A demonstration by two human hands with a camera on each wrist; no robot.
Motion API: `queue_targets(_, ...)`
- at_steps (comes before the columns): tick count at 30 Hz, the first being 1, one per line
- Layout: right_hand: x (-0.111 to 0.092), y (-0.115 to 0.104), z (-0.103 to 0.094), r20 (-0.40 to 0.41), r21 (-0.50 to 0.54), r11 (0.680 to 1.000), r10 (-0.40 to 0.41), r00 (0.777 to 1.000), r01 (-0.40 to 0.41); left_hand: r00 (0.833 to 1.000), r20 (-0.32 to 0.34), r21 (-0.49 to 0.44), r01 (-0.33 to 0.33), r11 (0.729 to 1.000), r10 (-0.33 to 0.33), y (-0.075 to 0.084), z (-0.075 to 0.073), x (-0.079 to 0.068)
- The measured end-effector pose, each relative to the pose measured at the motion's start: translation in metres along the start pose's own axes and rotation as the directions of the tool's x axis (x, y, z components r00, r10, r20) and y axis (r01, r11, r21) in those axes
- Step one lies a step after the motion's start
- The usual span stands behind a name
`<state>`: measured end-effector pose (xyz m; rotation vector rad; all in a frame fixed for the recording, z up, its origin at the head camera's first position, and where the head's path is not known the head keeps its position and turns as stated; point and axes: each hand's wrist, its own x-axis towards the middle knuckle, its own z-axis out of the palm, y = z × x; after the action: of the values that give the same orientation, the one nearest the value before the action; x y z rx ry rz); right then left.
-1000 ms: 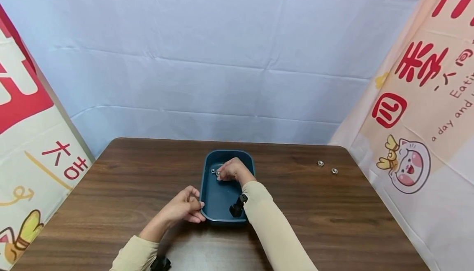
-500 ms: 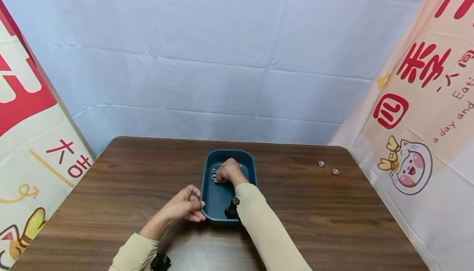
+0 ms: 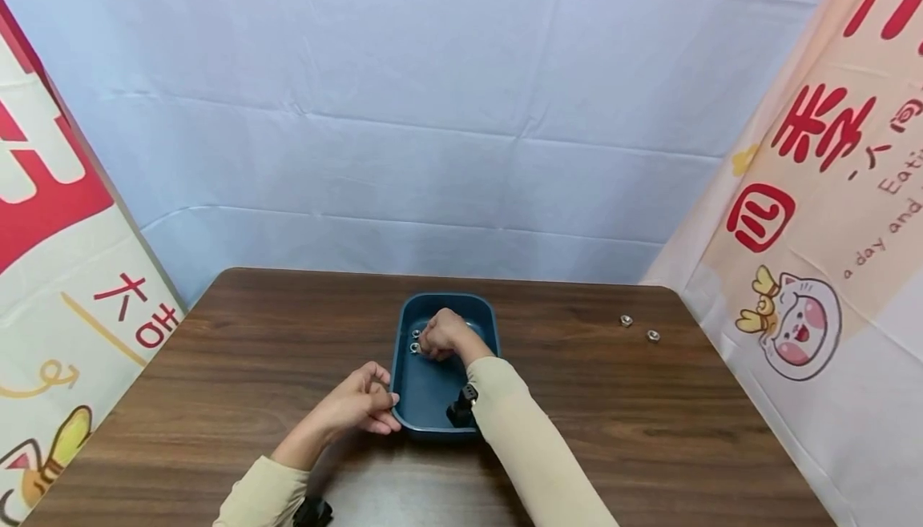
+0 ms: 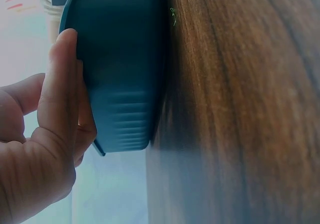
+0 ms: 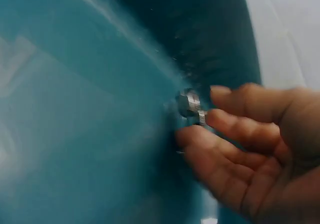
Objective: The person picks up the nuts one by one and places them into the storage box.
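Blue and deep-walled, the tray (image 3: 425,400) sits on the brown wood-grain table (image 3: 591,415), around the middle from left to right. At its near left corner, the left hand (image 3: 351,405) holds the rim, thumb over the edge and fingers against the outer wall. Inside, toward the far left, the right hand (image 3: 443,335) has its fingers bent just beside two small metal nuts (image 3: 415,347); I cannot tell whether it pinches one. Two more nuts (image 3: 652,335) lie apart on the table's far right.
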<state>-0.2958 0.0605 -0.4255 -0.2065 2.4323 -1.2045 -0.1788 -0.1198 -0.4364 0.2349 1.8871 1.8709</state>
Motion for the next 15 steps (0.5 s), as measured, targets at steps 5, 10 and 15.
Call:
queue_targets(5,-0.011,-0.01,-0.011,0.113,-0.43,0.894,-0.089,0.99,0.129,1.0,0.001,-0.005,0.001,1.0,-0.001,0.001,0.001,0.0)
queue_targets(10,-0.02,-0.018,-0.013,0.188,-0.595,0.785,-0.072,0.98,0.172,1.0,0.002,-0.01,0.008,1.0,-0.008,0.001,0.0,0.001)
queue_targets(15,-0.023,-0.019,-0.015,0.188,-0.607,0.776,-0.068,0.98,0.171,1.0,0.0,-0.012,0.001,1.0,-0.001,0.0,0.0,0.002)
